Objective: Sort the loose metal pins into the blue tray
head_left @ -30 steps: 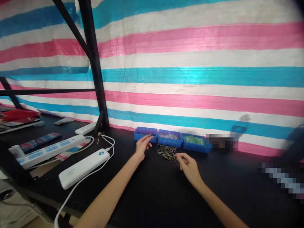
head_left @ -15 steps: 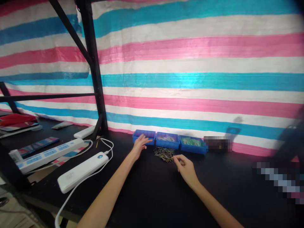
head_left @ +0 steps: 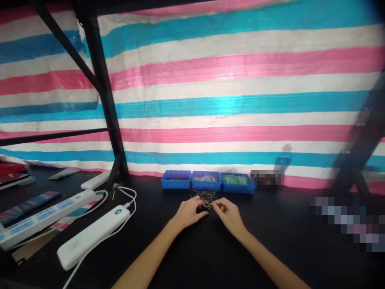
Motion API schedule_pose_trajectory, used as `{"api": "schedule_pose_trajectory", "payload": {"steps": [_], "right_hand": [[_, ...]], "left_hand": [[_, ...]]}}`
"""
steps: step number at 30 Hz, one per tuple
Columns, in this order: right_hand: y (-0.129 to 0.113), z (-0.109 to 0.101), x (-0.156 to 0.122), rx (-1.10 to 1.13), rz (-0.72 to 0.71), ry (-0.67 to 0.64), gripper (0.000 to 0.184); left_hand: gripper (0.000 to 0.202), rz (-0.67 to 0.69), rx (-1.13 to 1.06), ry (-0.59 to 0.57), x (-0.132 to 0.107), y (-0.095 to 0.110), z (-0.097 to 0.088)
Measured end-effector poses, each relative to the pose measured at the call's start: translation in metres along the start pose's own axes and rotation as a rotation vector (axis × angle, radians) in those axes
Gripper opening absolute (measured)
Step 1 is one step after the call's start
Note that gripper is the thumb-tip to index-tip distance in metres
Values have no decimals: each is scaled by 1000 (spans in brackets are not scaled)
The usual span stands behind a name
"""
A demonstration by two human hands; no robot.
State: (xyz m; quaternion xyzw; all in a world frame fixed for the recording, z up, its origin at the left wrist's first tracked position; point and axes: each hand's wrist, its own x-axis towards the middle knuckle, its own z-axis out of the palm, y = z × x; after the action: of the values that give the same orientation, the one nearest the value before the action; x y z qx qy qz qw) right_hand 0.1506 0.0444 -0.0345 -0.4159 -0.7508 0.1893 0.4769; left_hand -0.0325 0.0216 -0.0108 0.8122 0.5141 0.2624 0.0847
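A loose pile of long thin metal fasteners (head_left: pixel 207 195), screws or nails, dark and brassy, lies on the black tabletop. At its left front edge is my left hand (head_left: pixel 189 212), fingers curved over the pile and thumb held apart. My right hand (head_left: pixel 231 216) is at the right edge, thumb and forefinger pinched together; what sits between them is too small to make out. Behind the pile stand three blue bins in a row. The left bin (head_left: pixel 176 185) has some dark thin pieces, the middle bin (head_left: pixel 207 186) clear plastic bags, the right bin (head_left: pixel 237 188) green-tinted packets.
To the left lie a white power bank-like device (head_left: pixel 93 237) with a white cable, a power strip (head_left: pixel 48 218) and a phone-like slab (head_left: pixel 30 206). A black metal post (head_left: pixel 105 100) rises at the back left before a striped sheet (head_left: pixel 240 104). Blurred-out items sit right.
My left hand has come back from the left bin to the pile, leaving that bin's contents in sight. My right hand stays pinched by the pile. The camera view has shifted slightly.
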Motion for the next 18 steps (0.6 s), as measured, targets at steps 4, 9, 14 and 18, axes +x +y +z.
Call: {"api": "schedule_pose_trajectory", "payload": {"steps": [4,9,14,18], "right_hand": [[-1,0,0,-7,0,-14,23],[-5,-2,-1,-21,-11,-47,19],[-14,-5,-4,-69,-37,-108,18],[-19,-7,-6,-142,-69,-176,14]], "left_hand": [[16,1,69,-36,2,2,2],[18,-75,74,31,4,0,5],[16,-147,111,24,4,2,2],[14,-110,97,10,4,1,1]]}}
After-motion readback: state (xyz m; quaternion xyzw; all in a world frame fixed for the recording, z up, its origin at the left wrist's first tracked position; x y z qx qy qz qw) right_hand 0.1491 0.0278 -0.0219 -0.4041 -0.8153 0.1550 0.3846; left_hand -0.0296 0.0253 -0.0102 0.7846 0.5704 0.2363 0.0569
